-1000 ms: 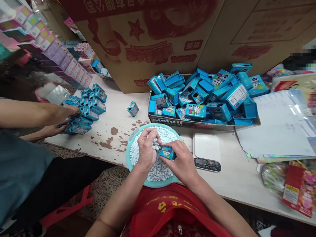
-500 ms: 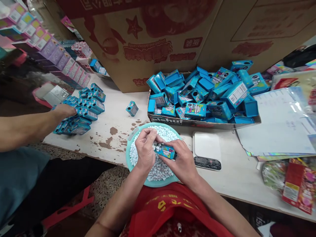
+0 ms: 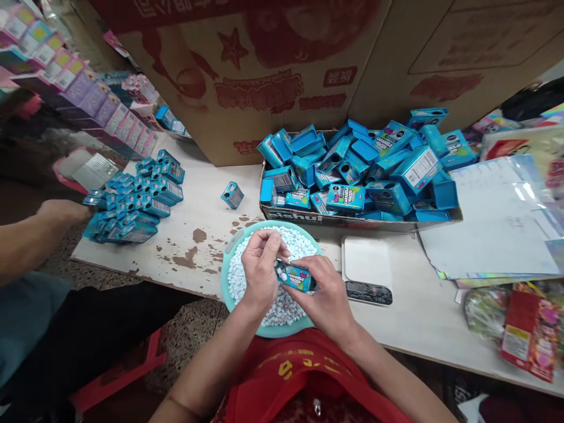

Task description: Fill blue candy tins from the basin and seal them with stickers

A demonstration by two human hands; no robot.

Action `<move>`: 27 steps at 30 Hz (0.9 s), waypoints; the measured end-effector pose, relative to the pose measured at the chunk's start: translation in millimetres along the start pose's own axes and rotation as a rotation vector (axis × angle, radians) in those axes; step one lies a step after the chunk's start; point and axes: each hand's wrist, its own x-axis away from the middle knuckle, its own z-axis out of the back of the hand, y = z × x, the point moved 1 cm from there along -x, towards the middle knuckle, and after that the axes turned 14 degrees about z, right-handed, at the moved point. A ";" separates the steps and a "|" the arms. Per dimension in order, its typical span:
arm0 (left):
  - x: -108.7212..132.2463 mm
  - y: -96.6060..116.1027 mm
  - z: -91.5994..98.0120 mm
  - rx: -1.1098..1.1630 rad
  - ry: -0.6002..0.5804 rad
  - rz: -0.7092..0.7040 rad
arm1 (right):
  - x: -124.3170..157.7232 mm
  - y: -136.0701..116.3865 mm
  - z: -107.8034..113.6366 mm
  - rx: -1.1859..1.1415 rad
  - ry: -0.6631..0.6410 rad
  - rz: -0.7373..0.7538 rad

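My right hand point(image 3: 324, 294) grips a small blue candy box point(image 3: 296, 276) lying sideways over a teal bowl point(image 3: 229, 252) filled with small white candies point(image 3: 282, 305). My left hand point(image 3: 259, 264) is cupped and closed at the box's open end, fingers pinched around white candies I can barely see. Behind the bowl, a low cardboard tray point(image 3: 304, 216) is heaped with several more blue boxes point(image 3: 352, 170).
A white kitchen scale point(image 3: 368, 270) sits right of the bowl. A co-worker's hand point(image 3: 61, 210) reaches toward stacked blue boxes point(image 3: 136, 202) at the left; one loose box point(image 3: 232, 195) stands alone. Large cartons point(image 3: 273, 76) wall the back. Papers point(image 3: 493, 223) and wrapped packets point(image 3: 524, 329) lie at right.
My hands stay over the bowl; the left hand's fingers have shifted at the box's opening. The co-worker's hand has pulled back leftward from the stacked boxes.
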 end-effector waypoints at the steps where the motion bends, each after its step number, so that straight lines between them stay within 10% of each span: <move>1: 0.4 -1.3 -0.2 0.006 -0.011 0.002 | 0.6 1.4 -1.3 -0.004 0.002 -0.003; 11: -24.8 -11.6 26.5 -0.107 0.042 0.031 | 9.8 11.7 6.9 -0.078 0.019 -0.055; 16: -67.9 -58.1 63.8 -0.921 0.045 -0.072 | 19.0 13.2 19.7 -0.076 0.063 -0.058; 21: -59.6 -80.8 49.3 -1.473 -0.193 -0.129 | 25.8 16.1 23.6 -0.035 0.111 -0.104; 27: -52.0 -83.3 45.7 -1.381 -0.043 -0.083 | 30.9 22.0 23.5 -0.004 0.086 -0.117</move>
